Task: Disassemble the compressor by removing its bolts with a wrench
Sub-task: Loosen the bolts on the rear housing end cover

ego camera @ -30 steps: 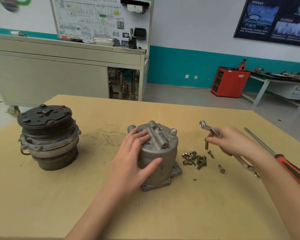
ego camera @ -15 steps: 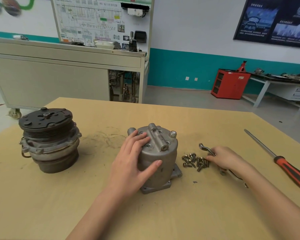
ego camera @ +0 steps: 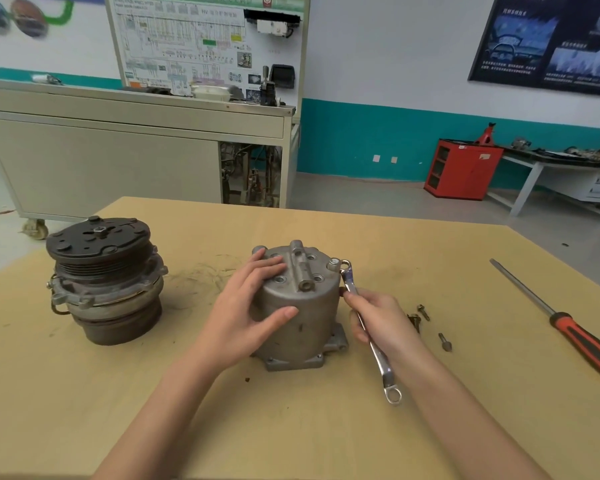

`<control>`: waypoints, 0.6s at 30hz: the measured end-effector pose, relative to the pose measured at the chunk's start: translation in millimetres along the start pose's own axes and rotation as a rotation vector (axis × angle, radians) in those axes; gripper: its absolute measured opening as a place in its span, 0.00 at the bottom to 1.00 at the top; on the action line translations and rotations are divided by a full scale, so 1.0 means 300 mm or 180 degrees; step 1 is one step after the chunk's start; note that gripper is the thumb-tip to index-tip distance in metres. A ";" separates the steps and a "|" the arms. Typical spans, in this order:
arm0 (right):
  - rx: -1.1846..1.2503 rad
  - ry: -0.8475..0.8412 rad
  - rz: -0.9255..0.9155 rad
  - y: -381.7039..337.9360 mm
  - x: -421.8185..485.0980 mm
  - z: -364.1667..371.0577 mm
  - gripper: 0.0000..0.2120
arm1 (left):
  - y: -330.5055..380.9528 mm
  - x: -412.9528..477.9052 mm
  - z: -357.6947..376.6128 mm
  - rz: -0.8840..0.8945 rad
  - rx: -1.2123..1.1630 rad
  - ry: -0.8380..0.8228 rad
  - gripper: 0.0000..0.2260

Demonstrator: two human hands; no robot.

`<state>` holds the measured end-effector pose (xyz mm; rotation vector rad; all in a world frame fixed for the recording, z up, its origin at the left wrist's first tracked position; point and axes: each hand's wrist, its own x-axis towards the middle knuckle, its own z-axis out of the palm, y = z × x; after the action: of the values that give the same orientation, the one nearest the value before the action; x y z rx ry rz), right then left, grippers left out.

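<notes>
- My left hand (ego camera: 248, 308) lies spread over the compressor (ego camera: 309, 306), mid-table (ego camera: 291, 427).
- My right hand (ego camera: 378, 318) grips the wrench (ego camera: 382, 367), its ring just beside the top bolt (ego camera: 334, 264).

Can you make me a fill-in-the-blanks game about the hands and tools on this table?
1. The right hand grips a shiny ____.
2. The left hand rests on the grey ____.
3. The screwdriver with the orange handle lies on the ____.

Missing words: wrench; compressor; table.
</notes>
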<state>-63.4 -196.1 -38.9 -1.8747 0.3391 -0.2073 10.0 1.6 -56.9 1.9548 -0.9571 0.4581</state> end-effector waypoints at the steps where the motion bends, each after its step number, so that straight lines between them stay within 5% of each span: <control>1: -0.0019 0.0049 0.0070 -0.002 0.003 0.003 0.13 | -0.006 0.002 -0.006 -0.0018 -0.0047 -0.0026 0.25; 5: -0.0639 0.0422 0.0100 0.001 0.049 -0.028 0.16 | -0.024 0.024 -0.025 -0.0060 -0.0087 -0.0186 0.26; 11: -0.3176 0.0815 -0.0305 0.045 0.117 0.011 0.11 | -0.017 0.024 -0.003 -0.0132 -0.0117 -0.0017 0.25; 18: -0.3917 0.0579 -0.0363 0.082 0.136 0.070 0.16 | -0.028 0.017 0.005 -0.0115 -0.0101 0.0022 0.27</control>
<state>-21.7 -198.1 -69.9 -3.1040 0.5528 -0.2761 19.5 0.5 -59.1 1.9376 -0.9179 0.4262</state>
